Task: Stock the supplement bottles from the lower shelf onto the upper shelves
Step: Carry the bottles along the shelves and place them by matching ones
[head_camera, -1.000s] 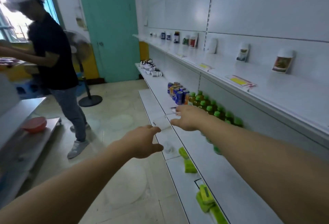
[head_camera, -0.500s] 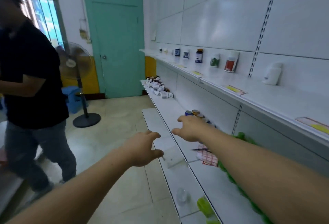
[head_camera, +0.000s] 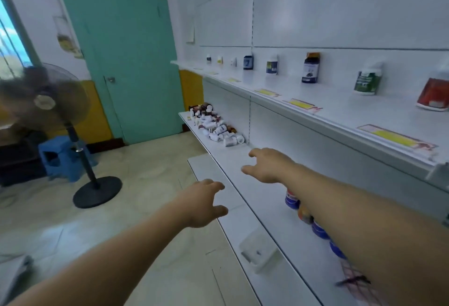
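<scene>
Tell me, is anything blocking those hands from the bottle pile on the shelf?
Nothing visible. Bare shelf lies between the right hand and the pile. The left hand hangs over the floor beside the shelf. Both hands are open and empty.

Both your arms reach forward, bare. Your right hand [head_camera: 268, 166] hovers over the lower shelf [head_camera: 245, 160], fingers spread, grip empty. Your left hand [head_camera: 202, 202] hangs just off that shelf's front edge, fingers loosely curled, empty.

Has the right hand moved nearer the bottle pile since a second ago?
Yes. The right hand has advanced along the shelf, now close to the bottle pile.
</scene>
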The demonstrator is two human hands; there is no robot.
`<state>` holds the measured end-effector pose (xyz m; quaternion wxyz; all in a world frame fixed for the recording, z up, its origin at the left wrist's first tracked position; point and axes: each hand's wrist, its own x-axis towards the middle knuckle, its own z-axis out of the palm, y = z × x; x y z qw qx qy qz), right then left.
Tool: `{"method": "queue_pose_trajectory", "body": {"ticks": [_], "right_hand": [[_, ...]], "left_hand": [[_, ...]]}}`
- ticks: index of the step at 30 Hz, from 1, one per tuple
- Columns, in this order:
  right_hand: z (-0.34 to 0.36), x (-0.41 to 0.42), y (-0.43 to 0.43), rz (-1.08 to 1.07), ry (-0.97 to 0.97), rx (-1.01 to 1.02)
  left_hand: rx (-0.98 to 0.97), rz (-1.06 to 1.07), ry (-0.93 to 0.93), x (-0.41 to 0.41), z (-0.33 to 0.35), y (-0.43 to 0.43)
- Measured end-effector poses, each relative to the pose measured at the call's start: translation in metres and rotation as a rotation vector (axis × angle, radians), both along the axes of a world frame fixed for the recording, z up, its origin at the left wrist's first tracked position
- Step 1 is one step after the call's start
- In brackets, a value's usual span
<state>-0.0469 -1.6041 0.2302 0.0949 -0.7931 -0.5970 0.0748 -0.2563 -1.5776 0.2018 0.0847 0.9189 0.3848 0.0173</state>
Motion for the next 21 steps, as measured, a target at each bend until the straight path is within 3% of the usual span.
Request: {"method": "queue_pose_trajectory", "body": {"ticks": [14, 21], "right_hand": [[-0.099, 0.079, 0.339, -0.183, 0.107, -0.116], [-0.155, 0.098, 0.484, -0.387, 0.169, -0.146]], "left_hand": [[-0.142, -0.033, 0.102, 0.077, -0.070, 0.373], [-0.249, -0.195, 0.117, 0.107, -0.107, 0.568]]}}
